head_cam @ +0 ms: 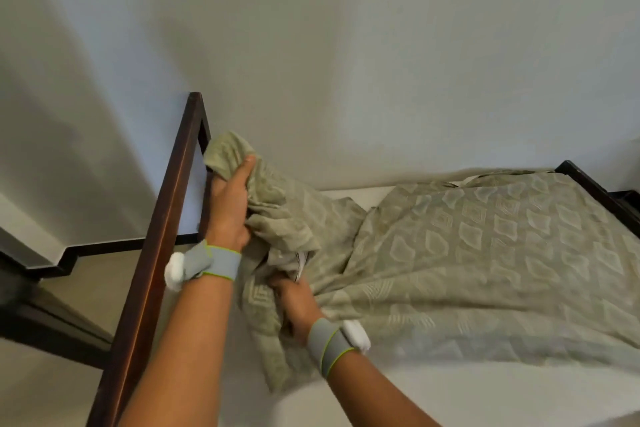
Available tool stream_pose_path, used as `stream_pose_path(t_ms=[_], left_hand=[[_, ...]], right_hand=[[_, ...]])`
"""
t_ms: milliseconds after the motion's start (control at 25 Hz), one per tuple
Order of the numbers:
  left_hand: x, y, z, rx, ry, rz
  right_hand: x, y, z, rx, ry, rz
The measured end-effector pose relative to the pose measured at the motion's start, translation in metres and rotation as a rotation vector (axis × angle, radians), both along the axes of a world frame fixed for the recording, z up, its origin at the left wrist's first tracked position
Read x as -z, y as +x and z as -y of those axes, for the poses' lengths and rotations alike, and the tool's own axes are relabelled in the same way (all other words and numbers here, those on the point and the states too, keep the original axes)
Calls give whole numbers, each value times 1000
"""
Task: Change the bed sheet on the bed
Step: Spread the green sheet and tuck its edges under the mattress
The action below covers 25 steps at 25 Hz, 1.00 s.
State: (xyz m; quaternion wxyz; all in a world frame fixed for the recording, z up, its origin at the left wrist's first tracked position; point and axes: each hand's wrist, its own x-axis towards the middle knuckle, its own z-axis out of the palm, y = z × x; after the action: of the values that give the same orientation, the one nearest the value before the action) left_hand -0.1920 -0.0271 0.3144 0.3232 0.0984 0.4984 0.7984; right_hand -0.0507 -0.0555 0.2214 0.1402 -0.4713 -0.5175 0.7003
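Note:
A green patterned bed sheet (485, 253) lies rumpled across the white mattress (485, 392), bunched up at the left end near the headboard. My left hand (230, 204) grips a raised corner of the sheet beside the dark wooden headboard rail (166, 225). My right hand (296, 305) grips a lower bunch of the same sheet, its fingers buried in the folds. Both wrists wear grey bands with white sensors. Bare mattress shows along the near edge and in a strip by the far wall.
The white wall (346, 62) runs directly behind the bed. The dark footboard (595, 187) stands at the far right. Left of the headboard are beige floor (104, 274), a dark skirting line and part of dark furniture (41, 322).

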Motion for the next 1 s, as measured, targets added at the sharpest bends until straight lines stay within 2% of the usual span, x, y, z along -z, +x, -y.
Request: stream_pose_path(t_ms=[80, 240, 320, 360, 440, 560, 680, 720, 800, 880, 920, 1000], left_hand=[[5, 19, 1, -18, -62, -56], [49, 41, 17, -33, -251, -36], [74, 37, 25, -102, -381, -14], [81, 35, 29, -136, -416, 21], [86, 35, 40, -173, -360, 99], [85, 60, 73, 5, -359, 146], [81, 138, 105, 328, -460, 196], [78, 161, 110, 358, -460, 245], [82, 190, 115, 289, -459, 242], [84, 194, 121, 173, -487, 229], [82, 192, 126, 120, -488, 269], [77, 193, 139, 58, -472, 312]], right_hand=[[23, 4, 14, -28, -50, -1], [56, 47, 23, -391, 290, 334], [67, 69, 19, -404, 407, 484], [66, 79, 15, -345, 395, 509], [53, 91, 5, -176, 361, 464], [18, 97, -6, -23, 361, 252], [1, 97, 3, -87, 371, 130], [1, 95, 9, -145, 328, 105], [2, 108, 25, -237, 207, -27], [1, 134, 39, -224, 168, -143], [3, 152, 45, -209, 229, -136], [22, 182, 53, -324, 486, 59]])
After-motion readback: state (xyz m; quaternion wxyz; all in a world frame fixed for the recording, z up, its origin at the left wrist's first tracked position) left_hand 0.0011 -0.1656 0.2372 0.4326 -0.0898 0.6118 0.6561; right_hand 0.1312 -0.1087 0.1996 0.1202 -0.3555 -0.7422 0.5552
